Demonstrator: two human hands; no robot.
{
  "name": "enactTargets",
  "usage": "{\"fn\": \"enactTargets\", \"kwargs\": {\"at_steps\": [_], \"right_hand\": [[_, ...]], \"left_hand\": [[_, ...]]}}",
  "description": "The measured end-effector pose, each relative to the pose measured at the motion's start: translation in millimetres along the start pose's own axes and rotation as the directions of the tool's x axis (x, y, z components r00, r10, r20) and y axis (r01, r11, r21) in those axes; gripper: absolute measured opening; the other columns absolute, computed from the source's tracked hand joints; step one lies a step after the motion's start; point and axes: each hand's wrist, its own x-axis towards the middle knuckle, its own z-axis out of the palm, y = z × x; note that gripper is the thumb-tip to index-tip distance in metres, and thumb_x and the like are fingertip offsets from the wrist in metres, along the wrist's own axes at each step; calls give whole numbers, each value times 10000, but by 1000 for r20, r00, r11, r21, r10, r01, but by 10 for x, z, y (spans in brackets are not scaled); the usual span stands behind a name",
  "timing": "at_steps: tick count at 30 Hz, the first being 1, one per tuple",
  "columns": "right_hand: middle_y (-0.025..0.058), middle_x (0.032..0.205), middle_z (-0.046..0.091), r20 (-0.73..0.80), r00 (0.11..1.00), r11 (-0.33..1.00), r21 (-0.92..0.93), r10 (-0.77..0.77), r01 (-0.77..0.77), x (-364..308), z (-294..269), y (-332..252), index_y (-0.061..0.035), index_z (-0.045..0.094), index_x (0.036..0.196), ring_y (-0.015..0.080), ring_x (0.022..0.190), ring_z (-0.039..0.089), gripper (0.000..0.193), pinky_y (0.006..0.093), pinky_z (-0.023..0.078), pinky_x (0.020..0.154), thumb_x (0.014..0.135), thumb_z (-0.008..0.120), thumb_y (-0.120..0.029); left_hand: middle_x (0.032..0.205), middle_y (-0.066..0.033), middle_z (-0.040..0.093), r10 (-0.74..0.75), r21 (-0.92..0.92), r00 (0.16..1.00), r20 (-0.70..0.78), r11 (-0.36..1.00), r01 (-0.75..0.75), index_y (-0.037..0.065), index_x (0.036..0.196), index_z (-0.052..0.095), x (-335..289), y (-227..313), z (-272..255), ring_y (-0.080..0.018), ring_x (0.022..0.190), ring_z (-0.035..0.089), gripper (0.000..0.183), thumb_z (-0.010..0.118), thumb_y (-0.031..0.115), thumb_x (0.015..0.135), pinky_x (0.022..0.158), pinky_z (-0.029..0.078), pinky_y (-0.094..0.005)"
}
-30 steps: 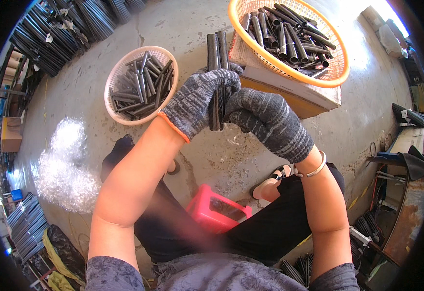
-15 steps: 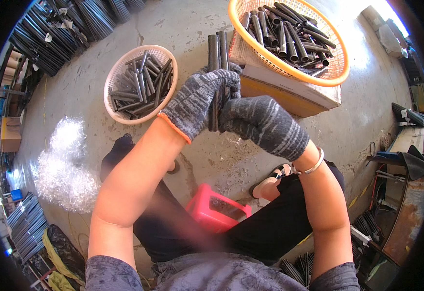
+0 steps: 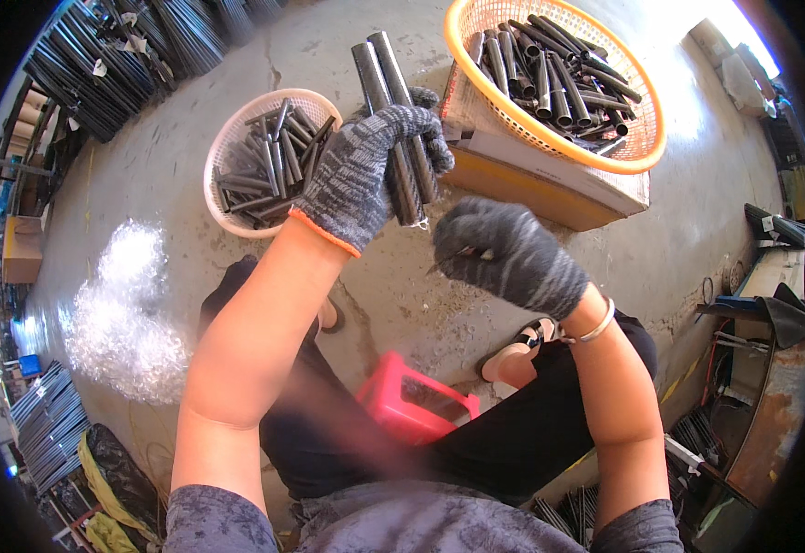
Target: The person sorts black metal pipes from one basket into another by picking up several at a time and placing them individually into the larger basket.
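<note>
While stacks of long dark metal rods point(image 3: 70, 69) line the far left edge of the concrete floor point(image 3: 144, 175), a heap of clear crinkled plastic wrap point(image 3: 126, 304) lies in front of them, leaving a bare strip of floor between it and the round pale plastic basket of short dark metal tubes point(image 3: 269, 161). Just right of that basket's rim, the left hand point(image 3: 365, 170), in a grey knitted glove with an orange cuff, is closed around a bundle of long dark metal tubes point(image 3: 393, 111) held upright and slightly tilted, their upper ends standing well above the fingers and their lower ends showing just below the palm. Below and to the right, the right hand point(image 3: 504, 253), in a darker grey knitted glove, is curled shut with a thin pale strip pinched at its fingertips; what that strip is cannot be told. The two hands are near each other but apart, with open floor under them. Lower down, between the knees, sits a red plastic stool point(image 3: 416, 405). Further right, a round orange plastic basket filled with dark metal tubes point(image 3: 559, 78) rests on a flat cardboard box point(image 3: 550, 184), its near edge close behind the bundle. Beyond the box the floor runs bare to rusty metal parts point(image 3: 771, 433) at the right edge.
</note>
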Motion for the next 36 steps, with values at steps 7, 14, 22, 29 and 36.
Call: {"fn": "enactTargets", "kwargs": {"at_steps": [7,14,22,29,36], "right_hand": [[35,769,627,-277,884,892,364,377,-267,-17,-35,-139,4,652,915,73,729,532,140,244,479,686,783,681,-31],[21,869,650,-345,880,915,349,328,-204,48,135,-161,13,649,964,74,788,566,167,241,493,734,798,667,15],[85,754,647,-417,892,977,-40,174,-209,90,144,-136,2,661,880,87,650,563,116,254,481,614,764,665,1],[115,709,623,-503,860,966,-167,87,-195,124,233,-48,-5,644,833,134,599,564,97,272,474,592,737,663,-4],[194,663,569,-543,830,978,-74,123,-194,160,274,4,-7,578,723,367,614,573,75,403,456,557,694,641,-38]], "left_hand": [[864,-78,609,105,117,993,-61,988,-97,-19,1108,534,-19,9,24,-212,788,621,328,613,150,838,770,536,-349],[789,-37,601,278,123,957,-83,956,-267,-8,1083,546,37,-82,158,-129,692,591,292,615,104,823,647,491,-237],[886,-52,607,345,341,931,-115,894,-290,2,1156,522,6,-171,263,-149,759,622,358,609,98,823,718,523,-268],[866,-49,584,377,233,906,-194,914,-331,8,1126,515,4,-207,247,-166,778,609,329,602,61,813,746,518,-271],[877,-57,583,345,112,934,-99,936,-334,7,1146,495,24,-209,212,-183,815,613,350,594,55,814,797,525,-324]]}}
